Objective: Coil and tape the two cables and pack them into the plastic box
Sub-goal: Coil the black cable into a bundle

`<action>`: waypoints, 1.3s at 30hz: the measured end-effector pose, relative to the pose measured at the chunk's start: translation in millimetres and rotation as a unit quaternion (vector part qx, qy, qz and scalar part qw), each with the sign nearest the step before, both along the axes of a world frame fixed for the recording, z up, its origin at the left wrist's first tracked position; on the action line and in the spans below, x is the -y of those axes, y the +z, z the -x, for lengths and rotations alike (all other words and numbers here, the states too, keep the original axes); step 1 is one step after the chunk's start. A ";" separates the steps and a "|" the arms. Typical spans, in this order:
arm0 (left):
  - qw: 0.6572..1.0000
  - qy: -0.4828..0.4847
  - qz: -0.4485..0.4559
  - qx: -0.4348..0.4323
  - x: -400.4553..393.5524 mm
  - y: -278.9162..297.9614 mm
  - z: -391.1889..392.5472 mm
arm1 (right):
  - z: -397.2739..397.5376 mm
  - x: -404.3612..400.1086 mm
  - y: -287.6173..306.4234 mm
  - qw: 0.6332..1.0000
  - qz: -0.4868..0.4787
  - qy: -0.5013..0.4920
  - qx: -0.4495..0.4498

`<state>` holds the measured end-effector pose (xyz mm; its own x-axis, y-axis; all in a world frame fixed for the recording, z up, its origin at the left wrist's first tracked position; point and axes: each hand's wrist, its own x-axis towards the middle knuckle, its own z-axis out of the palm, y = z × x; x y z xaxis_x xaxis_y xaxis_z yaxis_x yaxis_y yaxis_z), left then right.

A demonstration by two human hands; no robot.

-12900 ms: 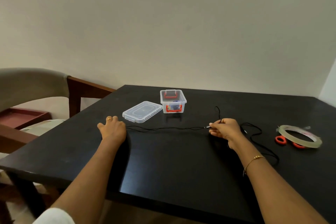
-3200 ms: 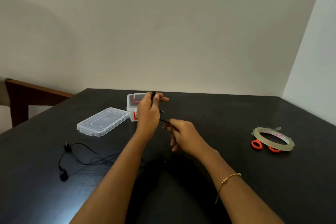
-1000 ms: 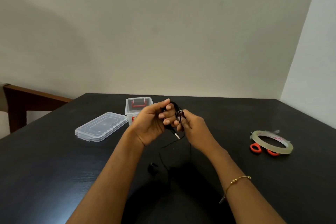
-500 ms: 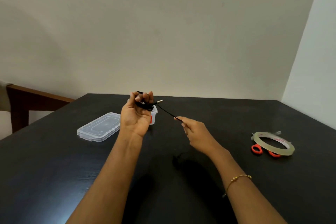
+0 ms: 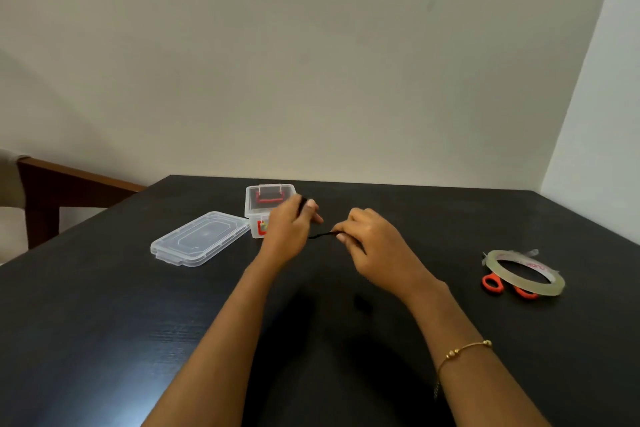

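My left hand (image 5: pixel 289 230) is raised above the black table (image 5: pixel 104 322) and holds a small bundle of thin black cable (image 5: pixel 322 236) wound round its fingers. My right hand (image 5: pixel 370 241) pinches the free strand of that cable just to the right. A short dark stretch runs between the two hands. The clear plastic box (image 5: pixel 269 204) with red latches stands open right behind my left hand, partly hidden by it. Only one cable is visible; the rest of it is blurred.
The box's clear lid (image 5: pixel 199 243) lies flat to the left of the box. A roll of clear tape (image 5: pixel 523 272) rests on orange-handled scissors (image 5: pixel 493 282) at the right. A wooden chair (image 5: pixel 45 191) stands past the table's left edge.
My left hand has dropped lower and moved right, in front of the box. My right hand has come closer to it, so the stretch of cable between them is shorter.
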<state>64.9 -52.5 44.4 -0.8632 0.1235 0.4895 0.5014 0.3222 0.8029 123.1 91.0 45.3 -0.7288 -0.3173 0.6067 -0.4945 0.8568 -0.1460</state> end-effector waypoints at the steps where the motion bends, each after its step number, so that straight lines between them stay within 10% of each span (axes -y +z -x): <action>1: 0.998 -0.047 0.031 0.035 -1.5 -0.5 -3.3 | 0.9 -2.6 0.1 1.000 0.007 -0.009 -0.028; 7: 0.913 -0.307 0.040 0.265 -3.4 10.5 -22.0 | 5.0 -17.5 -0.4 0.993 0.081 -0.036 -0.082; 19: 0.777 -0.357 -0.443 0.268 -10.2 17.1 -19.5 | 7.9 -0.6 -13.5 0.978 0.143 -0.007 0.150; 25: 0.839 -0.206 -0.471 0.180 -14.4 5.8 -0.6 | 3.1 21.7 -16.6 0.969 0.086 0.002 0.233; 29: 0.992 -0.053 -0.117 0.004 -17.7 -1.8 0.4 | 1.2 21.1 -13.6 0.983 0.098 0.005 0.155; 32: 0.993 -0.044 0.103 -0.041 -23.8 -6.9 -5.3 | 1.6 13.6 -10.1 0.988 0.106 0.011 0.109; 39: 0.993 -0.055 0.096 0.035 -25.6 -1.6 -14.2 | 2.0 6.1 -8.2 0.982 0.175 -0.012 0.068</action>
<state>79.1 -26.9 42.9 -0.8699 0.3045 0.3879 0.4881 0.4185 0.7659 121.1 85.0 37.1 -0.8156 -0.0890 0.5717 -0.4306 0.7534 -0.4970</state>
